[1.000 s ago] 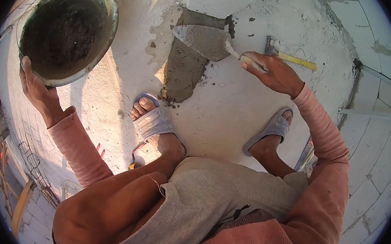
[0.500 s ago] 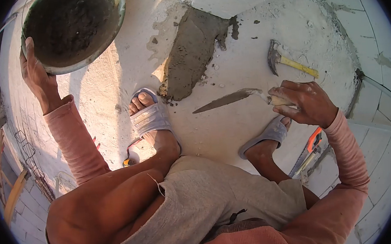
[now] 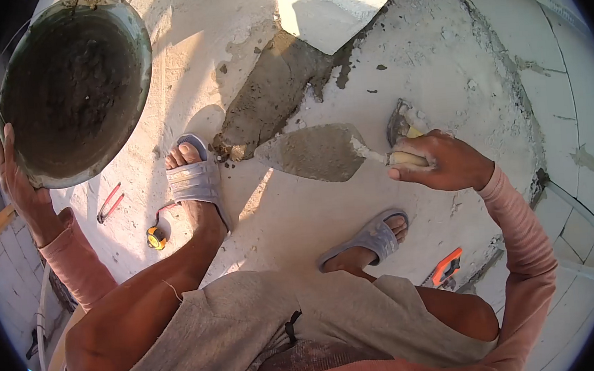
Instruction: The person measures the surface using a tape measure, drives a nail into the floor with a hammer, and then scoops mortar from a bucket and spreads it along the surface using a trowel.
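Observation:
At the upper left, my left hand (image 3: 26, 184) grips the rim of a round, dark bucket (image 3: 142, 93), tilted so its inside faces me. Wet grey mortar (image 3: 93, 83) lies in it. My right hand (image 3: 441, 160) is closed around the pale handle of a trowel (image 3: 312, 155), whose broad blade points left with grey mortar smeared on it. Just beyond the blade, a bed of wet mortar (image 3: 268, 83) is spread on the floor. A white block (image 3: 329, 12) stands at the far end of that bed. The hammer (image 3: 398, 122) is partly hidden behind my right hand.
Red-handled pliers (image 3: 110, 202) and a yellow tape measure (image 3: 156, 238) lie left of my left foot. An orange-handled saw (image 3: 447, 266) rests near my right knee. White block walls (image 3: 545, 61) run along the right side. My sandalled feet stand on the pale floor.
The bucket has come down and left with my left hand, turning more toward me. The trowel has rotated from edge-on to show its broad face. My view has shifted.

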`<state>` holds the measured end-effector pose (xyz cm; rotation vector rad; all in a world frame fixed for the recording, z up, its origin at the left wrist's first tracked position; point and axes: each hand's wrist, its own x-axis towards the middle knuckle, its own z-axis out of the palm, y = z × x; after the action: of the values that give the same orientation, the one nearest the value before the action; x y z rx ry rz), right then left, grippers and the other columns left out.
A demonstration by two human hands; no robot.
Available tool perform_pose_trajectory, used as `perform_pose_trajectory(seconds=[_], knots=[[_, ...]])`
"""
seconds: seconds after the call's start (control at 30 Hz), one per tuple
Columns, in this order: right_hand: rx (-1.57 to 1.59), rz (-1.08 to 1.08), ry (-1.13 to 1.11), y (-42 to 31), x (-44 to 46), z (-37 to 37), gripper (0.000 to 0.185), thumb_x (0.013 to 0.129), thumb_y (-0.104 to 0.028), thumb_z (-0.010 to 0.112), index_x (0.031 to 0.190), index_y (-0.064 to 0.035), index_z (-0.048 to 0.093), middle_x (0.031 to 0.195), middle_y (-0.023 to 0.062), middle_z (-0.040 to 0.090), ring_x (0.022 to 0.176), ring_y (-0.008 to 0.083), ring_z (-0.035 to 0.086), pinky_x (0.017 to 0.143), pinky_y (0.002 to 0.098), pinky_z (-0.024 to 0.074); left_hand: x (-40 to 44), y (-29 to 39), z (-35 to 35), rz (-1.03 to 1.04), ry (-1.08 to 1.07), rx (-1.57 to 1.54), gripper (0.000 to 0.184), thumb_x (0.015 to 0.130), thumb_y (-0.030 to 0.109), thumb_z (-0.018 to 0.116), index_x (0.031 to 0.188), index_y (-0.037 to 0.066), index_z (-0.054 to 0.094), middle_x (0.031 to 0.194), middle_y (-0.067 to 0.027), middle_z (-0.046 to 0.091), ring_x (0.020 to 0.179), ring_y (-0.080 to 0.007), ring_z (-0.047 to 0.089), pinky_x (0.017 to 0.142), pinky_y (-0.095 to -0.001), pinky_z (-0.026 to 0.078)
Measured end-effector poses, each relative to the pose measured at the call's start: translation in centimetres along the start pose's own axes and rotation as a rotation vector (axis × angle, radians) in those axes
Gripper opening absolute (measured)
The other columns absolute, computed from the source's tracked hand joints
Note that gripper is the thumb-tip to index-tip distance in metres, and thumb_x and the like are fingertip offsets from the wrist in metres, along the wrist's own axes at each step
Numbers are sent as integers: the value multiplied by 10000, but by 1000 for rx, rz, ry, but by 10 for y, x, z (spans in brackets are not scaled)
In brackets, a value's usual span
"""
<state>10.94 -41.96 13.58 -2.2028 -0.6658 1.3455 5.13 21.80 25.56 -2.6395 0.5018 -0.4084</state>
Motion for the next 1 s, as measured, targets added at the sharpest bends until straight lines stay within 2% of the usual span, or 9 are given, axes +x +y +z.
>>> perform_pose_trajectory(seconds=[0.2, 0.33, 0.43, 0.53, 0.63, 0.7, 0.73, 0.83, 1.0], knots=[[295, -87, -433, 39, 62, 21, 683, 947, -720, 575, 917, -43, 661, 650, 57, 558, 629, 193, 588, 650, 355, 482, -63, 54, -99, -160, -167, 40, 730, 988, 624, 455, 1206, -21, 720, 1487, -241, 550, 1368, -447, 520, 1145, -489, 417], [463, -197, -725, 39, 87, 53, 715, 940, -767, 534, 873, -64, 642, 594, 10, 492, 557, 130, 544, 586, 307, 450, -91, 115, -167, -319, -252, -57, 756, 1011, 618, 456, 1296, -55, 653, 1450, -233, 576, 1339, -396, 553, 1131, -459, 435], [443, -291, -755, 25, 97, 48, 576, 1010, -629, 551, 941, -67, 661, 632, 8, 524, 552, 135, 577, 564, 327, 456, -104, 176, -195, -480, -204, -243, 753, 1036, 597, 466, 1352, -73, 602, 1406, -216, 615, 1290, -350, 600, 1104, -430, 459], [285, -449, -546, 24, 97, 37, 502, 1011, -552, 604, 976, -55, 673, 669, 53, 586, 595, 198, 644, 604, 362, 484, -112, 226, -188, -738, -127, -416, 679, 1054, 520, 495, 1383, -70, 574, 1379, -198, 635, 1259, -307, 624, 1076, -402, 483], [169, -717, -99, 30, 97, 42, 547, 969, -588, 635, 930, -42, 652, 714, 150, 637, 694, 334, 678, 721, 434, 521, -128, 279, -170, -1062, -105, -621, 576, 1070, 414, 534, 1402, -56, 557, 1361, -179, 647, 1237, -267, 636, 1046, -374, 507], [-21, -668, -37, 18, 83, 29, 445, 960, -483, 699, 945, -39, 662, 807, 169, 677, 789, 388, 678, 777, 437, 524, -128, 316, -165, -1550, 114, -937, 476, 1068, 286, 570, 1413, -41, 549, 1344, -157, 656, 1207, -230, 649, 1022, -347, 526], [-74, -610, -41, 8, 76, 20, 416, 945, -457, 721, 969, -44, 677, 819, 158, 685, 792, 375, 684, 769, 438, 524, -125, 326, -155, -1882, 377, -1167, 424, 1060, 192, 593, 1418, -30, 546, 1332, -141, 661, 1185, -206, 659, 1007, -329, 537], [-372, -749, 152, -19, 65, 29, 345, 904, -367, 771, 1049, -59, 718, 876, 110, 695, 799, 308, 700, 700, 426, 520, -135, 351, -157, -1995, 305, -1050, 486, 1013, 226, 679, 1405, -41, 574, 1285, -150, 666, 1153, -191, 648, 1015, -308, 505], [-769, -847, 126, -113, 64, 77, 301, 895, -253, 750, 1121, -60, 696, 1011, 71, 660, 764, 211, 688, 603, 345, 510, -156, 360, -142, -1947, 254, -980, 489, 984, 270, 730, 1356, -30, 628, 1223, -116, 683, 1116, -162, 631, 1001, -310, 491]])
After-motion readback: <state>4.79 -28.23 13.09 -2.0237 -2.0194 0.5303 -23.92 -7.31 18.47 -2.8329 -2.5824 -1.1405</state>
